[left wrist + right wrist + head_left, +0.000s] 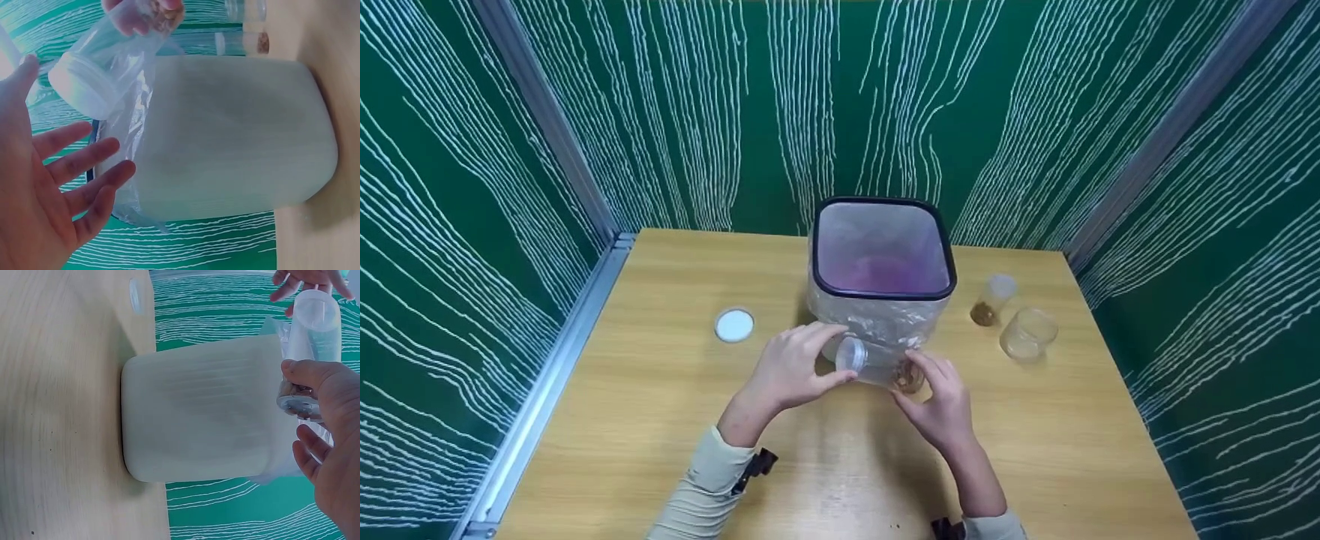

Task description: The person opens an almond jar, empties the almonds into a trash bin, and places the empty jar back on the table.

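Two hands meet over the wooden table (660,420), just in front of the bin. Nearest the wearer, the right hand (941,405) pinches the base end of a clear plastic jar (874,364) between thumb and curled fingers; the jar lies tipped on its side, a little brown material at that base end. The left hand (791,367) is at the jar's white-lidded end, toward 9 o'clock of it; in the left wrist view its fingers (79,163) are spread and straight, just beside the lid, and whether they touch it cannot be told. Directly behind the jar, at 12 o'clock, stands the square bin (883,262), lined with a thin clear bag and rimmed in black. A loose white lid (734,325) lies on the table at about 10 o'clock from the hands. At roughly 2 o'clock, right of the bin, stand two more clear jars: one with brown contents (990,300) and an open one (1027,334) just beside it. Green panels with white streaks (660,112) wall the far side.
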The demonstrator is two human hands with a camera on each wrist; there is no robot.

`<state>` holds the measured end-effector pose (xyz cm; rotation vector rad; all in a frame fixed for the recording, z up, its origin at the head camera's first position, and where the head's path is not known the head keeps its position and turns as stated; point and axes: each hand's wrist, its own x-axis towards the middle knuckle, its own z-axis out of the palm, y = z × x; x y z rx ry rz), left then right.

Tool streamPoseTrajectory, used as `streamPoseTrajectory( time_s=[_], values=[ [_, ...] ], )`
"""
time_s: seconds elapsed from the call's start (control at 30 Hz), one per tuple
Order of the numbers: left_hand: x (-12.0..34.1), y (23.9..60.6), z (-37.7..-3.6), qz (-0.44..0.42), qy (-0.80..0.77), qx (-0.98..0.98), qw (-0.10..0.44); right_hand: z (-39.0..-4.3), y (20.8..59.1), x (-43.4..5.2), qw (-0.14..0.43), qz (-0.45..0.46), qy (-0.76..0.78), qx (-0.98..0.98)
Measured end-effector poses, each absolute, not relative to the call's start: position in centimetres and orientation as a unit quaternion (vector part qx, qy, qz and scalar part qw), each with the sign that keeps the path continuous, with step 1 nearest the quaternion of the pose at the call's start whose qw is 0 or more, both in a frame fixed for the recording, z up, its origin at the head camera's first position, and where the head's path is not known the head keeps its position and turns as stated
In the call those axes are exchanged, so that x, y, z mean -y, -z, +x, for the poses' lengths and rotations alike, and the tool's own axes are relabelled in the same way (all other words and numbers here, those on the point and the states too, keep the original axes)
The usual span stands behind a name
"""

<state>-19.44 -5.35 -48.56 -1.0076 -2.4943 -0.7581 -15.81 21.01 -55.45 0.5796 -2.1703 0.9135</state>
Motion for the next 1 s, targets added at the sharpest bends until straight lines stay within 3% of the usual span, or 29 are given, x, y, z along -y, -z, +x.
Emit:
streamPoseTrajectory(
  time_s=[0.2,0.5,1.0],
  values=[
    [5.22,48.02,-18.93,-0.397,0.273,0.868,0.121,-15.74,55.65,-21.10,0.351,0.221,-0.351,0.839],
    [4.85,47.62,-19.10,-0.414,0.264,0.860,0.137,-15.87,55.59,-21.17,0.352,0.226,-0.351,0.837],
    [5.10,47.68,-19.03,-0.375,0.243,0.888,0.112,-15.68,55.74,-21.11,0.357,0.232,-0.339,0.839]
  ],
)
